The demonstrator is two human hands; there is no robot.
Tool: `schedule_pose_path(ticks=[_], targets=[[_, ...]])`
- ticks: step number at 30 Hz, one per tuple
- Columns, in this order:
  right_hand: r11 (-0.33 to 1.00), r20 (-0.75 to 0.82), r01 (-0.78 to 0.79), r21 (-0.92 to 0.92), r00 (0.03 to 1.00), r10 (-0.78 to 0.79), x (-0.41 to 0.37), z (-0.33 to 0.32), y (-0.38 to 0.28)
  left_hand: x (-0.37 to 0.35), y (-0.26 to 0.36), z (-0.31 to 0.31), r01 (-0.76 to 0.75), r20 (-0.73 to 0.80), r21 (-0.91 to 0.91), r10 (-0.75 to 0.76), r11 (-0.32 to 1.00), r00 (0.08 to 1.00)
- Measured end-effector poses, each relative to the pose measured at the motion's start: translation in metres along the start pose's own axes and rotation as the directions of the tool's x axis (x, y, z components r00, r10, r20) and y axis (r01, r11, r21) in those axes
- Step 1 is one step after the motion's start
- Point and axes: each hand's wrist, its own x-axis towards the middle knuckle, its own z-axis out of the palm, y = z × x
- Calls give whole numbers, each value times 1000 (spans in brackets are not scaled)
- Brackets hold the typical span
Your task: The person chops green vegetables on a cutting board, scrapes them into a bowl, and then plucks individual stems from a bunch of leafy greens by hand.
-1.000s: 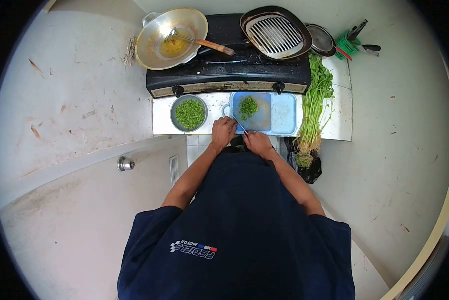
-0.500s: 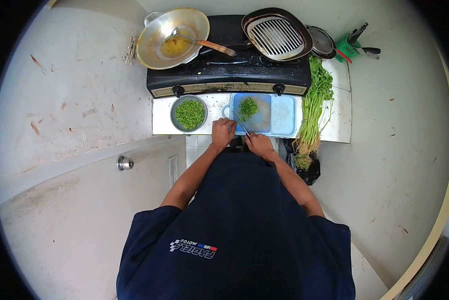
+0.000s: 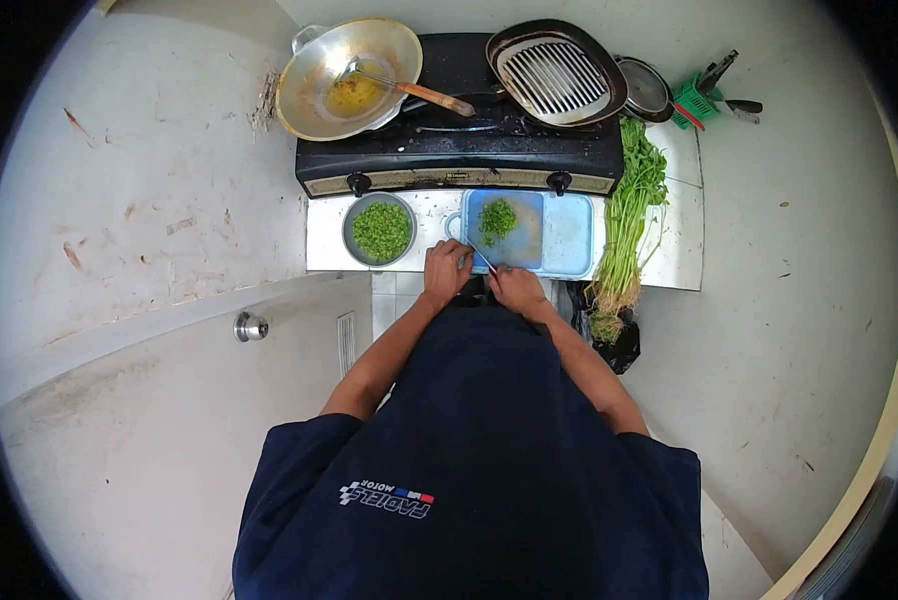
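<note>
My right hand [image 3: 518,291] is closed around the handle of a small knife [image 3: 482,259], whose thin blade slants up and left over the near edge of a blue cutting board [image 3: 569,235]. By the board's lower left corner, my left hand [image 3: 447,269] has its fingers curled together close to the blade; whatever they hold is hidden. A small heap of finely chopped greens [image 3: 497,220] lies on the board's left half, beyond both hands. To the left stands a grey bowl [image 3: 347,240] filled with more chopped greens [image 3: 381,231].
Behind the board is a black gas stove [image 3: 459,155], carrying a wok [image 3: 304,95] with a wooden-handled ladle [image 3: 434,97] and a grill pan [image 3: 509,40]. Long leafy stalks with roots [image 3: 629,220] lie right of the board. A green basket [image 3: 691,100] holds utensils.
The whole view has shifted down very slightly. Both hands and the knife stay in nearly the same place, and the heap of greens looks unchanged.
</note>
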Motion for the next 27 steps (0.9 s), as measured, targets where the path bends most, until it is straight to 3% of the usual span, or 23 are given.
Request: schedule_pose_path(ticks=[12, 18, 21, 27], targets=[[978, 78, -205, 40, 976, 202, -7, -24, 0, 13, -1, 2, -84, 41, 23, 83, 996, 996], [988, 98, -151, 44, 984, 146, -12, -30, -1, 16, 0, 1, -62, 56, 32, 60, 998, 997], [995, 10, -70, 68, 998, 69, -12, -19, 4, 16, -1, 2, -81, 47, 39, 79, 996, 996], [998, 62, -51, 25, 997, 50, -13, -24, 1, 17, 1, 2, -73, 42, 56, 71, 996, 997]])
